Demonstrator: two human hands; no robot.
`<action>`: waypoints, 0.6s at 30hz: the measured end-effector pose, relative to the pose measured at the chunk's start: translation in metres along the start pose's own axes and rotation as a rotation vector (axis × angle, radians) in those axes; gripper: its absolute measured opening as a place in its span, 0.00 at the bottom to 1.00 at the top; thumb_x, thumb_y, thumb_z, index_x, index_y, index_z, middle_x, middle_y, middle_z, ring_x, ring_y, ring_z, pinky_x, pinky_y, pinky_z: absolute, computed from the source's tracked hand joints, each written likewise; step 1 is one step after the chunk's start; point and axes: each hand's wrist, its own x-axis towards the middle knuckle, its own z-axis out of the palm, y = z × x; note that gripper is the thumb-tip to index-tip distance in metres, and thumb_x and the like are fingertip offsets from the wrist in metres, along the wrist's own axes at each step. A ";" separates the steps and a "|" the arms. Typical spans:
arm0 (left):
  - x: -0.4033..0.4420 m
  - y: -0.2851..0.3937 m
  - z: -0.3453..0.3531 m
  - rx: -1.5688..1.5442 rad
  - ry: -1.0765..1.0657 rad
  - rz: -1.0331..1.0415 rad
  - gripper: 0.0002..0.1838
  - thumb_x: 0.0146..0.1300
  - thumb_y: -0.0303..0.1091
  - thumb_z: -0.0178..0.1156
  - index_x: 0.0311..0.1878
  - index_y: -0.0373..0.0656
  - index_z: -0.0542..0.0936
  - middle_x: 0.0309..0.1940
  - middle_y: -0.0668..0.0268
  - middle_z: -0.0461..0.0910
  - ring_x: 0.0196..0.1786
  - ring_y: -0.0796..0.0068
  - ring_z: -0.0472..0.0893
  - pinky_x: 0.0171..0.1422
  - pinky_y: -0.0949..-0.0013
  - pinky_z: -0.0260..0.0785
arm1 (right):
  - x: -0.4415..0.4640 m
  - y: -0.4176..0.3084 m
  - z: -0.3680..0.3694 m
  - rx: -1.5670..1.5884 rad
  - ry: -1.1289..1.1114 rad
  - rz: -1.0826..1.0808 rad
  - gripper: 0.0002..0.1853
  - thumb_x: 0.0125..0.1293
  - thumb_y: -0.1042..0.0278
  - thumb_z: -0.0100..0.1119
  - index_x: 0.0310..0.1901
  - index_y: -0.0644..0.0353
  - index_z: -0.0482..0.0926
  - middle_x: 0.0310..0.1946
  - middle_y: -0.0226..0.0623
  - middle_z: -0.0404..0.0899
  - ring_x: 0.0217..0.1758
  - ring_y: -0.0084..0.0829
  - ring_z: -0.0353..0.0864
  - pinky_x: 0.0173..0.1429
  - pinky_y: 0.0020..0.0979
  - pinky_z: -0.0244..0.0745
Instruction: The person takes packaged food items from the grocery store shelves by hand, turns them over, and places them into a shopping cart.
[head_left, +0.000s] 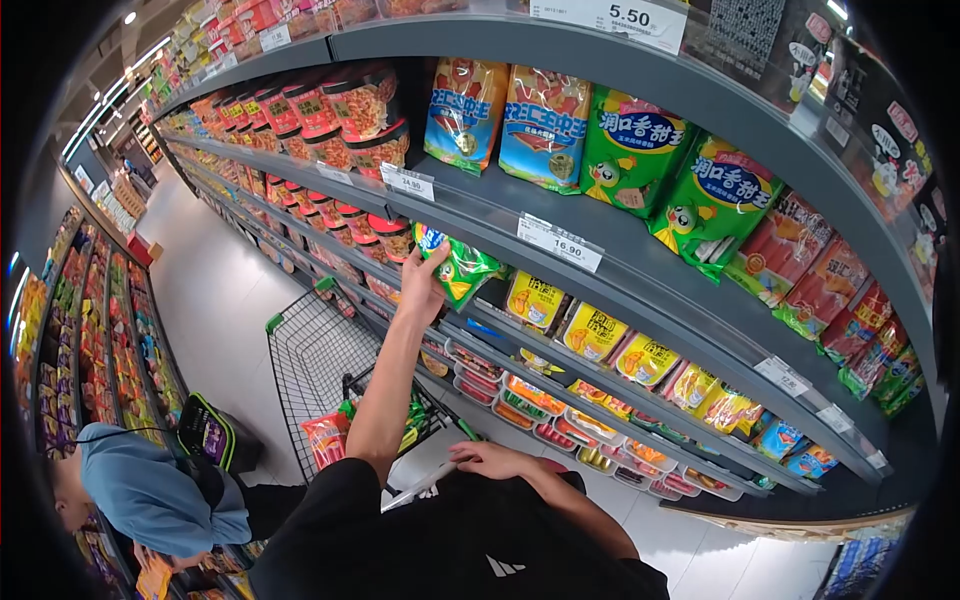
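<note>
- The left hand [424, 285] is stretched forward, and it is clamped on a green bag [462, 270]; the thumb lies across the front of it.
- This bag is in the air, tilted, just beside the shelf [620, 225] edge.
- The right hand [495, 461] is low, near the body, well apart from the left hand. Its fingers are at the end of a pale bar [418, 487]; whether they grip it, I cannot tell.
- Above the left hand, a little to its left, there are red tubs [365, 110], put one on another.
- Above and to the right of the left hand stand two blue bags [545, 125], and after them two other green bags [635, 150], of similar look to the held one.
- The tag 24.90 [407, 181] is near, above the left hand; the tag 16.90 [560, 243] is to its right.
- To the right of the held bag, on a lower level, there is a row of yellow bags [595, 330].
- Below the left forearm is a wire cart [274, 323], with a red packet [325, 438] inside it.
- To the left of both hands, a black basket [215, 440] is on the floor, near another person [160, 490] in blue, who holds an orange packet [153, 577].
</note>
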 end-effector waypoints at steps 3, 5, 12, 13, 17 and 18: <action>-0.020 0.011 -0.004 0.048 -0.006 -0.028 0.18 0.72 0.31 0.68 0.60 0.39 0.77 0.51 0.65 0.86 0.52 0.70 0.87 0.60 0.61 0.82 | -0.007 -0.009 -0.002 0.022 0.123 0.019 0.25 0.80 0.64 0.60 0.73 0.64 0.70 0.65 0.45 0.81 0.67 0.33 0.81 0.71 0.37 0.76; -0.039 0.011 -0.015 0.098 -0.014 -0.064 0.24 0.67 0.31 0.71 0.64 0.37 0.76 0.53 0.63 0.86 0.52 0.69 0.88 0.62 0.61 0.81 | -0.012 -0.019 -0.008 0.082 0.258 -0.026 0.23 0.80 0.63 0.60 0.70 0.64 0.73 0.62 0.43 0.82 0.66 0.32 0.82 0.67 0.35 0.80; -0.151 -0.002 -0.023 0.394 -0.114 -0.153 0.31 0.57 0.25 0.78 0.64 0.37 0.78 0.52 0.65 0.87 0.52 0.76 0.86 0.59 0.68 0.79 | -0.046 -0.089 -0.036 0.572 0.658 -0.155 0.22 0.85 0.60 0.51 0.72 0.62 0.69 0.59 0.41 0.82 0.59 0.32 0.84 0.57 0.36 0.85; -0.163 -0.008 -0.022 0.454 -0.118 -0.161 0.30 0.56 0.25 0.79 0.62 0.38 0.78 0.51 0.66 0.87 0.52 0.77 0.85 0.59 0.69 0.78 | -0.052 -0.097 -0.036 0.607 0.688 -0.169 0.23 0.85 0.60 0.50 0.73 0.62 0.68 0.59 0.40 0.82 0.58 0.31 0.84 0.57 0.36 0.85; -0.197 -0.025 -0.002 0.540 -0.194 -0.215 0.31 0.56 0.25 0.81 0.60 0.36 0.76 0.53 0.64 0.84 0.53 0.78 0.84 0.60 0.70 0.77 | -0.063 -0.125 -0.021 0.538 0.872 -0.254 0.17 0.81 0.67 0.59 0.64 0.63 0.73 0.53 0.36 0.84 0.53 0.23 0.84 0.51 0.27 0.81; -0.202 -0.029 0.004 0.535 -0.243 -0.185 0.32 0.56 0.25 0.82 0.62 0.36 0.76 0.54 0.64 0.84 0.55 0.77 0.84 0.60 0.71 0.77 | -0.064 -0.123 -0.015 0.457 0.932 -0.281 0.16 0.79 0.68 0.61 0.62 0.63 0.74 0.52 0.36 0.85 0.52 0.22 0.84 0.50 0.26 0.80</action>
